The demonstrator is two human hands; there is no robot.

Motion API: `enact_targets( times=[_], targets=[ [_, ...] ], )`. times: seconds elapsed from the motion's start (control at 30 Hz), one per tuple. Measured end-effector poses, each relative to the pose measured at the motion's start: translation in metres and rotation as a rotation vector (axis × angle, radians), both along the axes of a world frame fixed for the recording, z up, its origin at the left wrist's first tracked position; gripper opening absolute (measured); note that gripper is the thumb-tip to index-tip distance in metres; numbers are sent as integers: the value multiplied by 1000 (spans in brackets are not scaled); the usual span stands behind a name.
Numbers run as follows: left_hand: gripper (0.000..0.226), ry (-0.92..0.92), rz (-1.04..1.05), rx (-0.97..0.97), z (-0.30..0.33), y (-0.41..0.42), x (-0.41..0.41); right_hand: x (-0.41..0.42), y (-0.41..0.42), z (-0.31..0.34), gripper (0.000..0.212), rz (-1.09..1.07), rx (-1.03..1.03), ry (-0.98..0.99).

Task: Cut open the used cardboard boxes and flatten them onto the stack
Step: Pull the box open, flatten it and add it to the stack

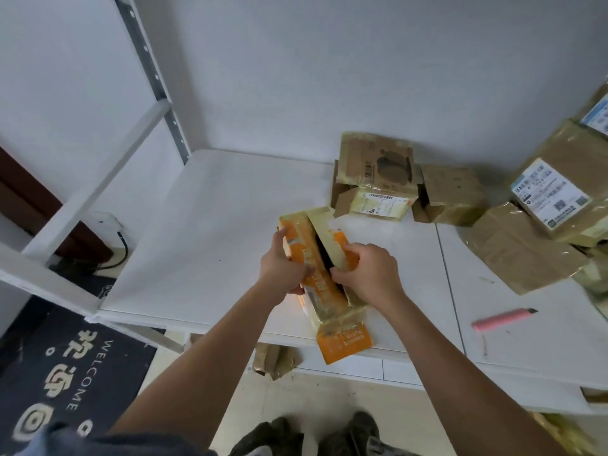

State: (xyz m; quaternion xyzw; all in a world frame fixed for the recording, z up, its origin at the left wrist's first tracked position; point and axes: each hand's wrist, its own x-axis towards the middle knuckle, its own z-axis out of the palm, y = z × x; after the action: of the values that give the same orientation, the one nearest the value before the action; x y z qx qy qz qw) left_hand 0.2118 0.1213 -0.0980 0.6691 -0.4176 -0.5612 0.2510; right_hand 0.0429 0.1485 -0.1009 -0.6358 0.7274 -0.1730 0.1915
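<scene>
Head cam is looking down at both hands working an orange box [324, 284] at the near edge of the white table [214, 205]. Left hand [281, 264] is gripping its left side, right hand [370, 274] is curling over the right flap, so the slit top is sitting between them. Pink box cutter [503, 319] is lying well off to the right, taped brown boxes [378, 179] are sitting at the far side.

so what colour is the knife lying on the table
Pink, with a dark tip; it shows in the head view, on the table's right side.
</scene>
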Motion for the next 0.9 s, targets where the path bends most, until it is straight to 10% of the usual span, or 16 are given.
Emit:
enact_targets(
  times=[0.2, 0.3, 0.6, 0.9],
  targets=[
    [87, 13, 7, 28, 0, 1, 4, -42, -10, 8, 10, -112, 205, -712],
    [86, 25, 11, 24, 0, 1, 5, -64, -5, -5, 16, -228, 270, -937],
    [88, -127, -86, 4, 4, -3, -5, -47, 23, -19, 37, -8, -129, -128],
    [111, -530, -202, -58, 11, -5, -32, -48, 44, -20, 60, 7, 82, -379]
  ],
)
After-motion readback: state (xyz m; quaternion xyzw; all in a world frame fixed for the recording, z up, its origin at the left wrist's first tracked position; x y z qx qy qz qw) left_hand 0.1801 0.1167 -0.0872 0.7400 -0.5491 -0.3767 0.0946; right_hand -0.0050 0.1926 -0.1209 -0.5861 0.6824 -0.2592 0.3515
